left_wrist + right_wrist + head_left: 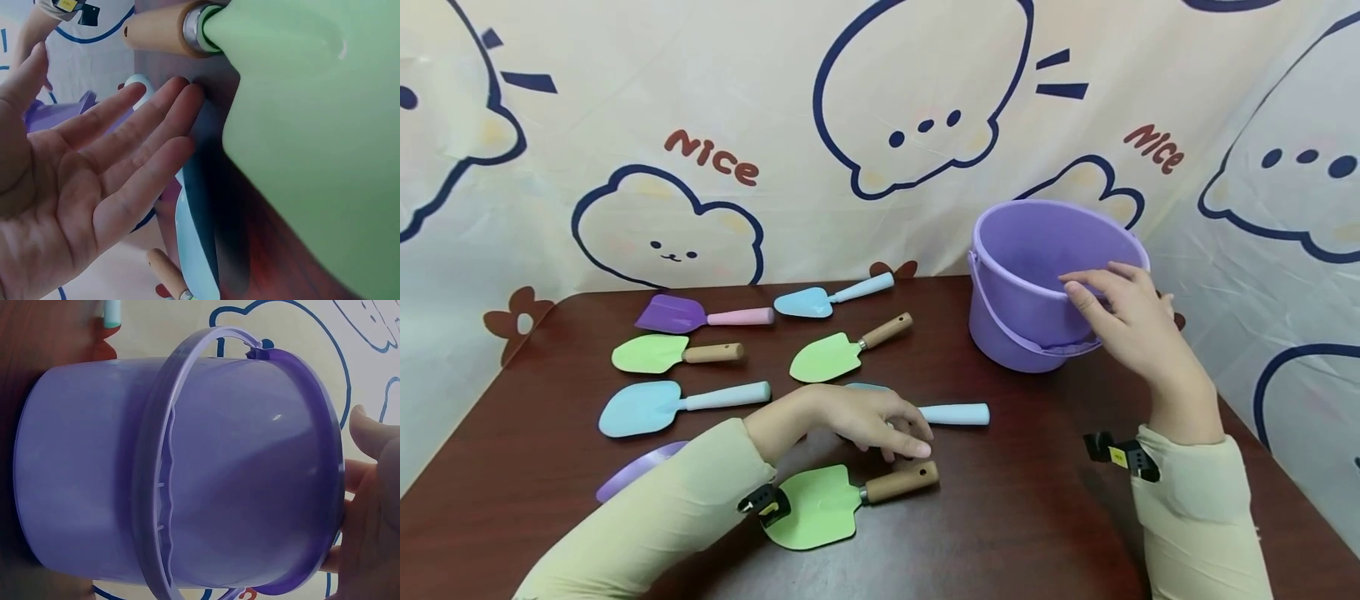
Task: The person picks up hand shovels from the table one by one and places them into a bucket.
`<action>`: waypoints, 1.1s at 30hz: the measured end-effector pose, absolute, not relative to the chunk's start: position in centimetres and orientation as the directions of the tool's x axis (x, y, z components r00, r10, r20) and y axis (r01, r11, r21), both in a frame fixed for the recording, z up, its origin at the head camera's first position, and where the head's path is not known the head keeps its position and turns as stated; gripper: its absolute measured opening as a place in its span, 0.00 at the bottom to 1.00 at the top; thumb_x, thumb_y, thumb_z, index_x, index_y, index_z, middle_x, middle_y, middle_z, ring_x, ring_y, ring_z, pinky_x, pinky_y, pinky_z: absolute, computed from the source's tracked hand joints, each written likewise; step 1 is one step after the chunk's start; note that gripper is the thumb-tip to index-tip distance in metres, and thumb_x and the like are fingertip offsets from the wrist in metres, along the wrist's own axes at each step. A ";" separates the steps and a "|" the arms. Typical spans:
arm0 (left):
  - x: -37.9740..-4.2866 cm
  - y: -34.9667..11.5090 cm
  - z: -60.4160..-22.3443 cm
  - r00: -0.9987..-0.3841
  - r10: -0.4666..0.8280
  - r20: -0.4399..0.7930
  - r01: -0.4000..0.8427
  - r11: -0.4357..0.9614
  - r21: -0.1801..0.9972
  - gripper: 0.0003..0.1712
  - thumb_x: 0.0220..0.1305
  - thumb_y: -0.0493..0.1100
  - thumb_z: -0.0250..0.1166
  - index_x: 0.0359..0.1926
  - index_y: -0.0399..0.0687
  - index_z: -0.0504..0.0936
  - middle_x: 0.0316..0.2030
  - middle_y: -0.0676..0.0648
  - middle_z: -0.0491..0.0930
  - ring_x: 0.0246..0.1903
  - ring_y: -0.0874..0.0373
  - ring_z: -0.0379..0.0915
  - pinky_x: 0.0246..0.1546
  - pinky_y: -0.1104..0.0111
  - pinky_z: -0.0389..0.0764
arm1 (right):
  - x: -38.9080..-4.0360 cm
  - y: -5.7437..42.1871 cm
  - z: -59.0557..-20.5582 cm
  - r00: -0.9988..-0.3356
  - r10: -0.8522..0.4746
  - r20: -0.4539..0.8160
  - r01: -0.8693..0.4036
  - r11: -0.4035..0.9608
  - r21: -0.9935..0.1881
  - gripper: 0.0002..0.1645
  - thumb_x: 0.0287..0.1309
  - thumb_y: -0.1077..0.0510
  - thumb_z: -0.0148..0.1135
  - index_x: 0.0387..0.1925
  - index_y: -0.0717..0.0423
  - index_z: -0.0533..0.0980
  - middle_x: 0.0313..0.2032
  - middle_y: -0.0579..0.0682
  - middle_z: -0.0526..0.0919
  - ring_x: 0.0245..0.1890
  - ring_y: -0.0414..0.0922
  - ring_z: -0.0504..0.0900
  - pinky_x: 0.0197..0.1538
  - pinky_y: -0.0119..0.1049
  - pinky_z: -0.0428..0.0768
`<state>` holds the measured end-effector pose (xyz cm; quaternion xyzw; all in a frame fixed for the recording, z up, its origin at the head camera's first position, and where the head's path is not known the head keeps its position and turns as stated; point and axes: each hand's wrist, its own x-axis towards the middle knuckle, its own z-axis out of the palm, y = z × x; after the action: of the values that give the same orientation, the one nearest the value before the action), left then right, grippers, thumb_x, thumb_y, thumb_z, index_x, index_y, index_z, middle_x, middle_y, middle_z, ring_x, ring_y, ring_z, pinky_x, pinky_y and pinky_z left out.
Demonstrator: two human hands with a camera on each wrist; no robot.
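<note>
Bucket [1015, 300] near the counter's [1015, 521] back right corner, right of two front-to-back columns of garden tools [651, 354], left column [640, 410] nearer the left edge, right column [826, 358] mid-counter, four tools each, backdrop [850, 237] behind the back edge.

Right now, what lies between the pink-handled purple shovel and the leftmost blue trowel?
A wooden-handled green trowel lies between them, as the head view shows.

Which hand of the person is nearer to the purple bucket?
The right hand: it is at the rim of the purple bucket. The left hand is farther away, to the bucket's left, over a light-blue trowel.
</note>
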<state>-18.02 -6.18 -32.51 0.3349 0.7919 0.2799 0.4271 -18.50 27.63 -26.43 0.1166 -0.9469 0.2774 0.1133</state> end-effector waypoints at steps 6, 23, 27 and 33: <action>-18.0 -5.7 -32.9 -0.365 0.823 -0.435 0.383 0.559 0.736 0.27 0.68 0.52 0.65 0.64 0.49 0.74 0.40 0.58 0.86 0.41 0.69 0.80 0.44 0.72 0.79 | -18.5 27.6 -26.5 -0.951 -0.153 0.267 -0.272 0.824 -0.497 0.29 0.76 0.42 0.42 0.61 0.56 0.75 0.63 0.64 0.74 0.75 0.65 0.47 0.60 0.83 0.28; -17.6 -4.5 -33.4 -0.315 0.856 -0.410 0.421 0.513 0.748 0.25 0.65 0.46 0.68 0.60 0.44 0.76 0.37 0.54 0.85 0.37 0.71 0.75 0.40 0.77 0.74 | -18.5 27.4 -26.4 -0.950 -0.164 0.264 -0.278 0.829 -0.484 0.28 0.76 0.42 0.43 0.60 0.57 0.75 0.63 0.64 0.74 0.75 0.67 0.46 0.60 0.84 0.30; -17.5 -4.3 -33.4 -0.328 0.846 -0.420 0.403 0.528 0.748 0.23 0.64 0.45 0.69 0.58 0.47 0.78 0.36 0.56 0.85 0.37 0.72 0.75 0.41 0.77 0.74 | -18.5 27.4 -26.4 -0.951 -0.163 0.264 -0.277 0.831 -0.482 0.28 0.76 0.43 0.43 0.60 0.57 0.75 0.62 0.65 0.74 0.75 0.67 0.46 0.60 0.84 0.30; -17.5 -3.9 -33.6 -0.336 0.830 -0.446 0.391 0.553 0.736 0.21 0.62 0.45 0.70 0.56 0.50 0.80 0.37 0.57 0.83 0.37 0.71 0.75 0.42 0.77 0.74 | -18.5 27.3 -26.4 -0.956 -0.156 0.249 -0.263 0.835 -0.483 0.28 0.75 0.42 0.44 0.60 0.57 0.75 0.63 0.65 0.74 0.75 0.67 0.45 0.60 0.84 0.30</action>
<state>-17.45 -3.91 -33.61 0.3941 0.7744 0.2609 0.4207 -18.50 27.30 -26.38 0.1100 -0.9526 0.2653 0.1001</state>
